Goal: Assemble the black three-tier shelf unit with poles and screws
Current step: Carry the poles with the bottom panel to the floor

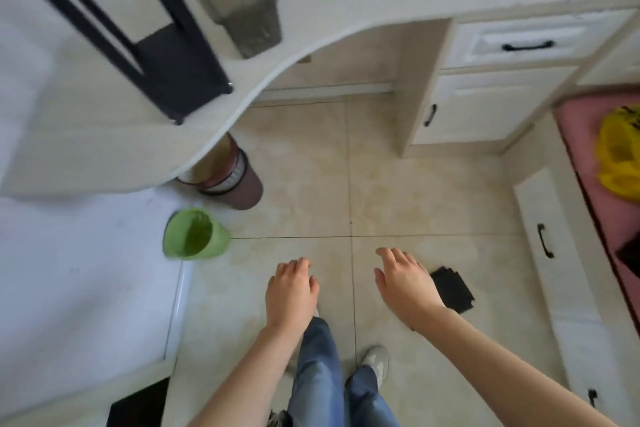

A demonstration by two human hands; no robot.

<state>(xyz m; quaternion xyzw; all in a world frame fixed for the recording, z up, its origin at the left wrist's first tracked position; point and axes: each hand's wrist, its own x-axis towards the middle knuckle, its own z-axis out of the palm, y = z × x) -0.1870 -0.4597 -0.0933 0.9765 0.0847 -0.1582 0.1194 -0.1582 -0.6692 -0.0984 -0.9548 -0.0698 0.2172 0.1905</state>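
The tiled floor (415,184) fills most of what you see, and you stand on it looking down. The white worktop (329,21) curves in from the upper left, and the black shelf unit (180,80) stands on it, 1 corner right at the curved edge. Its poles (69,0) run out of view at the top, so how many tiers are fitted cannot be told.

A green basket (195,234) lies on the floor to your left, well apart from your hands. Just beside your right hand (403,284) a flat black piece (452,289) lies on the tile; whether it is a shelf part or packaging cannot be told.

Your left hand (291,291) and right hand both hover palm down, each grip loosely spread and holding nothing.

The likely step is fetching that black piece. Bend at the knees, slide your fingertips under 1 edge, since it lies flush, and lift it level. When you return, steady the shelf unit with your free hand and push it back from the edge, because it looks easy to tip.
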